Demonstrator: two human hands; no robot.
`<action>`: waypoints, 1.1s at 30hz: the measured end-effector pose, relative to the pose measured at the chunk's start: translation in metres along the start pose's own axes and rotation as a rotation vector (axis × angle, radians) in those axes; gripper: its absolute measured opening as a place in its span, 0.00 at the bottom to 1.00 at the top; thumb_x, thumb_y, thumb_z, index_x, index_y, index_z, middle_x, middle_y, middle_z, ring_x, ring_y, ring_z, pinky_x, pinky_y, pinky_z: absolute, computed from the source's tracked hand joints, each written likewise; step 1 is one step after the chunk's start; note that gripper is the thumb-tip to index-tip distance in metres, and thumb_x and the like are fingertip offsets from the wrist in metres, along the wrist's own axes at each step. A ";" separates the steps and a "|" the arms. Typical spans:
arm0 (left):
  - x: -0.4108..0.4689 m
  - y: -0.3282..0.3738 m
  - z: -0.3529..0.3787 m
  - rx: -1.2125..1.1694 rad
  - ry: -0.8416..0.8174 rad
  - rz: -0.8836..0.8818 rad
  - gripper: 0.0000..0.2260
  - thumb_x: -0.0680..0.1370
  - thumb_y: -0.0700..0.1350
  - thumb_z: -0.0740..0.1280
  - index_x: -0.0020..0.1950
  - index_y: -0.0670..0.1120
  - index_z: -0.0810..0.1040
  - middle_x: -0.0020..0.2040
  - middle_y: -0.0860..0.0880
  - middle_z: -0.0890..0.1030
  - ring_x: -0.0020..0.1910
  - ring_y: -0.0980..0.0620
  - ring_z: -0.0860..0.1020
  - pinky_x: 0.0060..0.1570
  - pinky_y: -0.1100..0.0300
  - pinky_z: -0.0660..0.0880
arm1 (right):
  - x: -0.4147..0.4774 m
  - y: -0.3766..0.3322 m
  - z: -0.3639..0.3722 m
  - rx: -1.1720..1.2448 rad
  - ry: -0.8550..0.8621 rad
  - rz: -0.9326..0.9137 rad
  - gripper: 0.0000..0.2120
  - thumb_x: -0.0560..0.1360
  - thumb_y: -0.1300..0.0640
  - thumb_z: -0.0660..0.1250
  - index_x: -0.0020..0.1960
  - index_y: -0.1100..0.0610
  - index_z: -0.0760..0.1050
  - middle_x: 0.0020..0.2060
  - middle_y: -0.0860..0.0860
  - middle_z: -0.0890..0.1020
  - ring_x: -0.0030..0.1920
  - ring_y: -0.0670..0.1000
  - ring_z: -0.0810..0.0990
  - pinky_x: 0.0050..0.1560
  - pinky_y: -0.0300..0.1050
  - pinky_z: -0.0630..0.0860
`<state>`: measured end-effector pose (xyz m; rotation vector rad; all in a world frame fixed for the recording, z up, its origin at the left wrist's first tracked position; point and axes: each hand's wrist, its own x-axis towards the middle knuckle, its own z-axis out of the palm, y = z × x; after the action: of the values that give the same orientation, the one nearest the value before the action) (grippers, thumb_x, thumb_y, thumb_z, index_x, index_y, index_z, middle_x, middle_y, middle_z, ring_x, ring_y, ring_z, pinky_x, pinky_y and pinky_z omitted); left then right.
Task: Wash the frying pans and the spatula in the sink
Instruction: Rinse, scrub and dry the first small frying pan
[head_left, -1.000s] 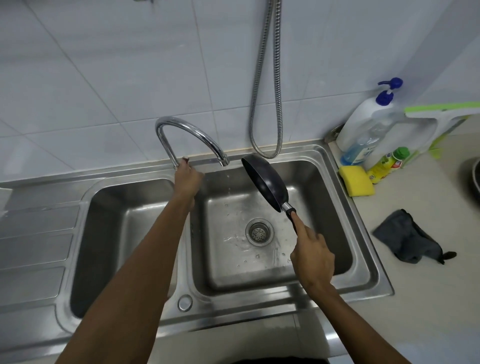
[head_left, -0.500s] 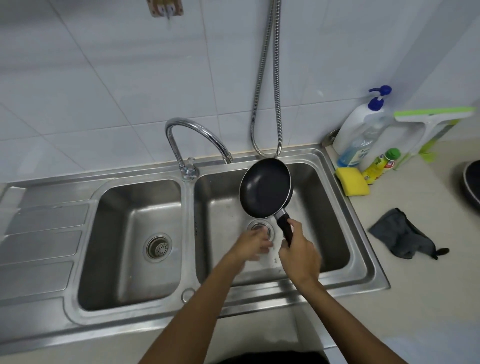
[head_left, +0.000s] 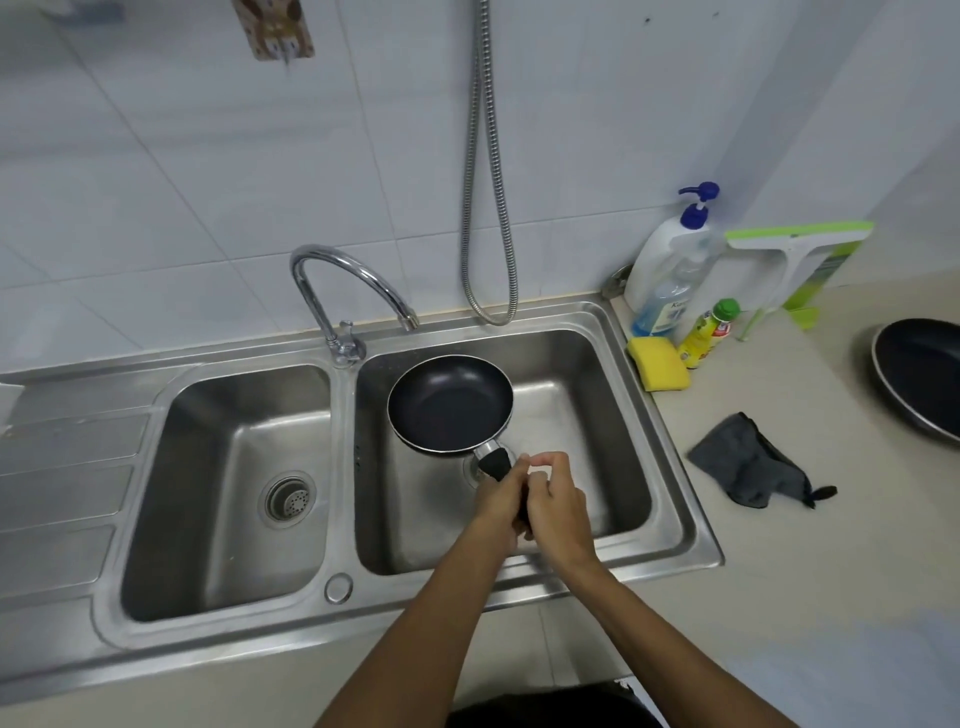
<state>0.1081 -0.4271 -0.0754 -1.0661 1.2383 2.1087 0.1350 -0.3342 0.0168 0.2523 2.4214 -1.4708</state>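
Small frying pan (head_left: 449, 405), turned face-up over the sink (head_left: 344, 467); left hand (head_left: 496, 506), moved from tap (head_left: 345, 345), joins right hand (head_left: 558, 504) grasping its handle; rinse likely done, handover pending.

large pan (head_left: 922, 382) cut off right, handle (head_left: 496, 464) mostly hidden

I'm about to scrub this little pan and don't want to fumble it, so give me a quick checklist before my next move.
1. The small frying pan hangs over the right basin: ok.
2. Grip: left hand and right hand both curl round the handle: ok.
3. Water on: not ok, no stream shows at the faucet.
4. The sponge is near, on the counter by that basin: ok.
5. Pan's inside clean: cannot tell.
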 end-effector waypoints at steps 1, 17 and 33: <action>-0.007 0.005 0.008 -0.038 0.032 0.010 0.22 0.63 0.58 0.81 0.47 0.46 0.81 0.42 0.44 0.83 0.45 0.45 0.83 0.46 0.51 0.78 | 0.003 0.000 -0.006 -0.014 -0.008 -0.007 0.06 0.81 0.46 0.54 0.51 0.37 0.68 0.42 0.48 0.84 0.43 0.50 0.84 0.46 0.57 0.83; -0.062 0.015 0.048 -0.120 0.048 0.019 0.12 0.78 0.48 0.72 0.41 0.45 0.73 0.30 0.51 0.74 0.22 0.60 0.68 0.20 0.67 0.66 | 0.096 0.144 -0.237 -1.016 0.027 0.040 0.30 0.80 0.32 0.53 0.80 0.35 0.54 0.82 0.49 0.54 0.80 0.65 0.51 0.72 0.74 0.55; -0.088 0.041 0.002 0.190 -0.055 0.085 0.19 0.79 0.51 0.70 0.32 0.48 0.69 0.27 0.50 0.66 0.23 0.56 0.62 0.21 0.64 0.61 | 0.092 -0.020 -0.061 -0.467 -0.158 -0.570 0.19 0.85 0.50 0.60 0.74 0.52 0.73 0.73 0.53 0.73 0.73 0.54 0.69 0.75 0.50 0.63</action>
<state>0.1300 -0.4458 0.0173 -0.8812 1.4466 2.0193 0.0330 -0.2899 0.0283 -0.6755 2.7284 -0.9911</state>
